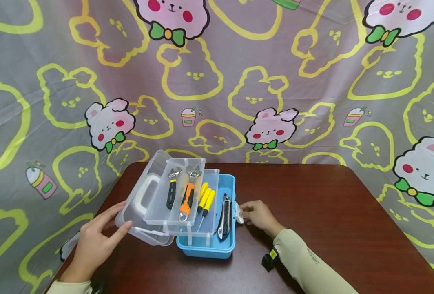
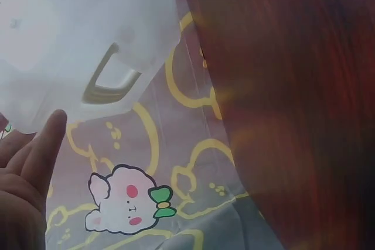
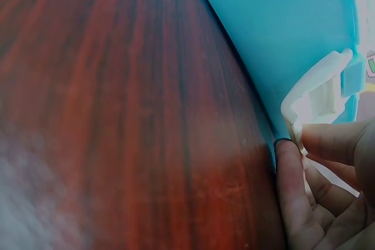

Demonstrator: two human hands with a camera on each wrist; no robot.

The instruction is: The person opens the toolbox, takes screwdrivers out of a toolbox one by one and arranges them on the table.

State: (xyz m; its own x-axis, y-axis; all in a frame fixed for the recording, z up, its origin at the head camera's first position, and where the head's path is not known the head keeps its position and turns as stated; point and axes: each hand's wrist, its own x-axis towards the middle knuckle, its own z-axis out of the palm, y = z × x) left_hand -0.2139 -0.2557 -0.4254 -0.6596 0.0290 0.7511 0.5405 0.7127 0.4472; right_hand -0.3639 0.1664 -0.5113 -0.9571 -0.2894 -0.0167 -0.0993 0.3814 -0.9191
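A light-blue toolbox [image 1: 207, 253] stands on the table with its clear lid [image 1: 132, 214] tipped open to the left. My left hand [image 1: 94, 241] holds the lid's outer edge between thumb and fingers. On the toolbox's right side, the thumb and fingers of my right hand [image 1: 259, 214] pinch a white latch [image 3: 313, 92]. Two adjustable wrenches, one black-handled [image 1: 171, 192] and one orange-handled [image 1: 188, 196], lie in the raised clear upper tray [image 1: 158, 212]. Yellow-handled screwdrivers [image 1: 208, 203] lie in the lower tray. A utility knife [image 1: 224, 218] rests in the blue base.
The dark reddish-brown table [image 1: 312, 196] extends to the right of the toolbox. Behind it and at both sides hangs a grey cloth [image 1: 217, 81] with cartoon prints. A small black device [image 1: 269, 261] is attached at the right sleeve.
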